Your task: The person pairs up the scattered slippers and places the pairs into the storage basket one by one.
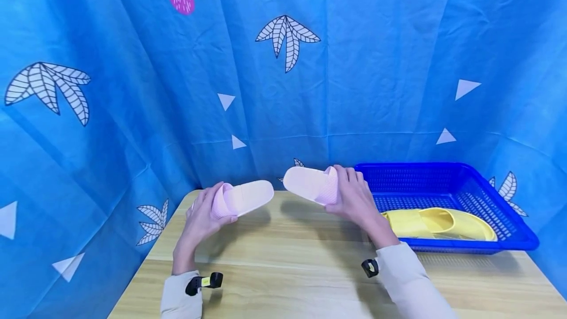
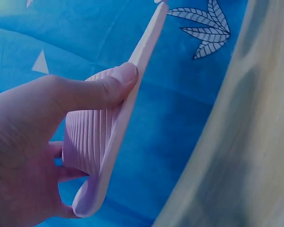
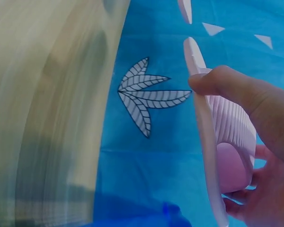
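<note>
My left hand [image 1: 204,215] grips a pale pink slipper [image 1: 251,197] by its ribbed strap end, holding it above the table. In the left wrist view the thumb presses the sole's edge [image 2: 138,78] and the fingers go round behind the strap [image 2: 87,137]. A matching pink slipper [image 1: 305,182] is held up by my right hand [image 1: 354,196], also at the strap. The right wrist view shows the thumb on that slipper's sole edge [image 3: 206,127], fingers curled behind. The two slippers' heel ends point toward each other with a gap between them.
A blue plastic basket [image 1: 522,228] stands on the right of the wooden table [image 1: 283,270], behind my right forearm. Yellow slippers [image 1: 469,225] lie inside it along the near wall. A blue patterned curtain [image 1: 283,112] hangs right behind the table's back edge.
</note>
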A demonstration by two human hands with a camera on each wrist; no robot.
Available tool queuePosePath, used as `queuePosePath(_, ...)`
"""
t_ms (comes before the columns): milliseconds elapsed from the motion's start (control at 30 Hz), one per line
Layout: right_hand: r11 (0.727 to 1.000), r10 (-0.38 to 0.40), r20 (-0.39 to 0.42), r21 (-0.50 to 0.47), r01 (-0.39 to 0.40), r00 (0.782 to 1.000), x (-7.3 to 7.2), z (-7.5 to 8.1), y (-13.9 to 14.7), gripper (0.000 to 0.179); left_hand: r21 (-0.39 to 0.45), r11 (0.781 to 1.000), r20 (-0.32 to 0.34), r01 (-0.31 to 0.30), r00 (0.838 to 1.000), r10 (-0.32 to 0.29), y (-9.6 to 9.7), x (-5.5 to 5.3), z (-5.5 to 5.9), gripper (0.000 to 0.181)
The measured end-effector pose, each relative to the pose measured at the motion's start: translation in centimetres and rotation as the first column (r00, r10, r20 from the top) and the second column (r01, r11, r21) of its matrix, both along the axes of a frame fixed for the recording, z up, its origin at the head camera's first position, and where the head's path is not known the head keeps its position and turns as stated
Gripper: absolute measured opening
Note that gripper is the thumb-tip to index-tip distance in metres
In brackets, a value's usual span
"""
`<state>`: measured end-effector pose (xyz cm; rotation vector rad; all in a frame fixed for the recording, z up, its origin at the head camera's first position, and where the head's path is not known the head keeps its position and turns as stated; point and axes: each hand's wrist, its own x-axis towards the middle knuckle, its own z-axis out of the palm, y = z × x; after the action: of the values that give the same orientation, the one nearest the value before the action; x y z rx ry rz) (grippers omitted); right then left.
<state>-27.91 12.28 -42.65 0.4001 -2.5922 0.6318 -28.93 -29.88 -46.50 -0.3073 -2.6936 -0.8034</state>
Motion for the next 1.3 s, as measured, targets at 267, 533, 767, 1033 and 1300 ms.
queuePosePath(267, 0.999, 0.010, -0.096, 0.036, -0.007, 0.995, 2.1, 1.1, 1.7, 0.108, 0.017, 0.999, -0.055, 0.038, 0.998, -0.037, 1.2, 1.0, 1.9, 0.104)
queuePosePath(533, 1.000, 0.004, -0.162, 0.009, -0.003, 0.987, 4.2, 1.7, 3.6, 0.111, -0.029, 0.998, -0.145, 0.063, 0.987, -0.067, 2.3, 2.1, 4.1, 0.104)
queuePosePath(767, 1.000, -0.013, -0.200, 0.007, 0.015, 0.980, 5.8, 2.4, 5.3, 0.109, -0.066, 0.995, -0.218, 0.077, 0.972, -0.090, 3.4, 3.0, 5.7, 0.105)
queuePosePath(1033, 1.000, -0.023, -0.252, -0.015, 0.020, 0.967, 7.6, 3.0, 7.4, 0.109, -0.074, 0.993, -0.248, 0.087, 0.963, -0.103, 4.6, 3.6, 6.6, 0.106)
queuePosePath(1300, 0.998, -0.036, -0.255, -0.054, 0.023, 0.966, 9.3, 3.4, 9.3, 0.114, -0.059, 0.993, -0.275, 0.099, 0.955, -0.112, 6.1, 3.7, 7.6, 0.107)
